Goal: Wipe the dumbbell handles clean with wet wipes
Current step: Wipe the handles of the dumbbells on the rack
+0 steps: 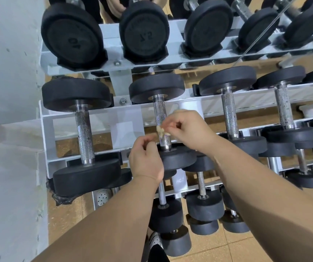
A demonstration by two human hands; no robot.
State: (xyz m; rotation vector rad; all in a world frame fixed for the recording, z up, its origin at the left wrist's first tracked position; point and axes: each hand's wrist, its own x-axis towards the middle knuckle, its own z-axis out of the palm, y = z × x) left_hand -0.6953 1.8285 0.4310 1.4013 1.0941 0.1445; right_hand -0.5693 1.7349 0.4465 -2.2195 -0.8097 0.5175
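the white rack carries the dumbbell whose knurled handle serves as landmark. the right hand sits just right of the handle, its grip pinched on the small crumpled wet wipe, which lies against the handle's lower part. the left hand is below and left of the handle, fingers curled toward the wipe; blur hides whether that grip holds it. the wad looks too bunched to clean well: it is probably best spread open, wrapped round the handle, then twisted while sliding end to end.
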